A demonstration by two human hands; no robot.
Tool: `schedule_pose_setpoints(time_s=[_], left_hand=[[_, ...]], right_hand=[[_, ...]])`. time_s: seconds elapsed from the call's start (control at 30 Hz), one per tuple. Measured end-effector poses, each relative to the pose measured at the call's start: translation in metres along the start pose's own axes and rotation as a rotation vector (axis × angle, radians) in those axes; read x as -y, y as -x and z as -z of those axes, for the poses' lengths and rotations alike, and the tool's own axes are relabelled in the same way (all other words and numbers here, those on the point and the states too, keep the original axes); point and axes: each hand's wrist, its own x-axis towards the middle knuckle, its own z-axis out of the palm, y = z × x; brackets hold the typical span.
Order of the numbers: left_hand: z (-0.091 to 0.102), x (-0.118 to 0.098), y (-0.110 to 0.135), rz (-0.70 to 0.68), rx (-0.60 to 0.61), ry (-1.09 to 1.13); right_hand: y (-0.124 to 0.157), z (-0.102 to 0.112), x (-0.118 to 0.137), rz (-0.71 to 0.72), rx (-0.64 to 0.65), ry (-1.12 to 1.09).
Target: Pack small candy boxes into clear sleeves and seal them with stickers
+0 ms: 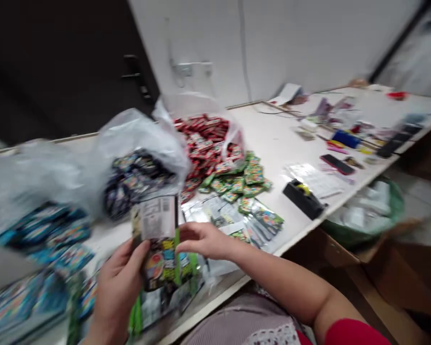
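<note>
My left hand (117,280) grips a printed pouch (158,261) by its left edge, thumb on the front. The pouch has a pale label panel on top and a dark, yellow and green print below. At its right edge, my right hand (204,242) has its fingers bent and its thumb pressed on the green border. More flat pouches (156,309) lie under it at the table's front edge. Beyond my right hand are clear-fronted packets (260,218) and a pile of small green packets (251,175). Motion blurs some of the print.
Plastic bags hold red packets (204,139) and dark purple packets (136,175). Blue packets (50,227) lie at the left. A black tape dispenser (301,199) and a phone (336,164) stand to the right. Beside the table are a green bag (395,211) and cardboard boxes (409,273).
</note>
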Motion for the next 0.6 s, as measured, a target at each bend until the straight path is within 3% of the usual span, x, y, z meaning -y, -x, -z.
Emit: schedule_pose_setpoints(time_s=[0.1,0.23,0.43,0.5,0.6], left_hand=[[0.007,0.014,0.003,0.172,-0.046,0.269],[0.014,0.027,0.011,0.217,-0.042,0.423],[0.032,0.049,0.041,0.150,0.143,0.175],[0.029,0.055,0.045,0.098,0.126,0.134],[0.021,0.062,0.039,-0.045,-0.026,0.058]], right_hand=[[-0.004,-0.017,-0.010,-0.045,-0.049,0.000],[-0.010,-0.028,-0.016,-0.047,-0.127,0.087],[-0.019,-0.018,-0.029,-0.010,-0.287,0.249],[-0.018,-0.024,-0.035,0.032,-0.293,0.373],[-0.015,-0.043,-0.047,0.072,-0.300,0.471]])
